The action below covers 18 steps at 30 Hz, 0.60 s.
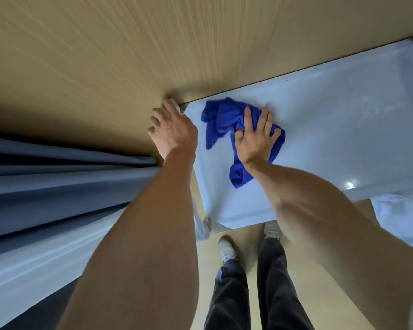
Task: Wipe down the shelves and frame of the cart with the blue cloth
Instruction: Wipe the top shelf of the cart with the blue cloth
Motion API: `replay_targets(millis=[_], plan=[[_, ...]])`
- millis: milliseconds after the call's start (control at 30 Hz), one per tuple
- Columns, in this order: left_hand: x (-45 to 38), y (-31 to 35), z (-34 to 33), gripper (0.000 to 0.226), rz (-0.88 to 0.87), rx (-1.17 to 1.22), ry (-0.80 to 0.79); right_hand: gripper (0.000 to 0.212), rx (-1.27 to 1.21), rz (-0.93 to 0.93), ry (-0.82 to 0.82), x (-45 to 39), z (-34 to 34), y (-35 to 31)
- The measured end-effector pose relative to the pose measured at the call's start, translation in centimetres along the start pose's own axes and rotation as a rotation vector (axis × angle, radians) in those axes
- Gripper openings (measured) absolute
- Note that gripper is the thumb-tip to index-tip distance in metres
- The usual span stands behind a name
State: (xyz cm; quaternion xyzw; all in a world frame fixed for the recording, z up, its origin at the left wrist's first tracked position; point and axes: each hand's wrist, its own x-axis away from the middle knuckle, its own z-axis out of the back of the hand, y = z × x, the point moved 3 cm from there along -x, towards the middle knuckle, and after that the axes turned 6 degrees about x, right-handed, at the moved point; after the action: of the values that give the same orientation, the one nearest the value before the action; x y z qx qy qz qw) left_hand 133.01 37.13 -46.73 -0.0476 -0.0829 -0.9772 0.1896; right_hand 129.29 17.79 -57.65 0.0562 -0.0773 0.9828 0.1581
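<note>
On the cart's top shelf [320, 120] the crumpled blue cloth [221, 120] lies under the right hand [255, 136], whose spread, straight fingers press it flat. Beside it, well clear of the cloth, the left hand [171, 129] curls its fingers around the shelf's corner.

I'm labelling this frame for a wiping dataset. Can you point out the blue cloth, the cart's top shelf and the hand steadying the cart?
blue cloth [221, 120]: head view, bunched upper part.
top shelf [332, 129]: head view, bare surface right of cloth.
left hand [172, 129]: head view, back of hand at the cart's corner.
</note>
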Motion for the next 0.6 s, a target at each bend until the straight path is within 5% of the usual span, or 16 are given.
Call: replay_targets(millis=[167, 333, 467, 600], plan=[[-0.3, -0.1, -0.3, 0.055, -0.006, -0.037, 0.006, 0.059, -0.071, -0.109, 0.055, -6.5, 0.0, -2.2], [0.4, 0.0, 0.5, 0.054, -0.030, -0.061, -0.005, 0.050, -0.078, -0.085, 0.107, 4.0, 0.1, 0.0], [0.9, 0.4, 0.7, 0.056, -0.098, -0.105, -0.004, 0.053, -0.038, -0.010, -0.013, 17.5, -1.0, 2.9], [1.1, 0.6, 1.0, 0.054, -0.110, -0.101, -0.001, 0.056, 0.087, 0.223, -0.078, 16.6, -1.2, 5.2]])
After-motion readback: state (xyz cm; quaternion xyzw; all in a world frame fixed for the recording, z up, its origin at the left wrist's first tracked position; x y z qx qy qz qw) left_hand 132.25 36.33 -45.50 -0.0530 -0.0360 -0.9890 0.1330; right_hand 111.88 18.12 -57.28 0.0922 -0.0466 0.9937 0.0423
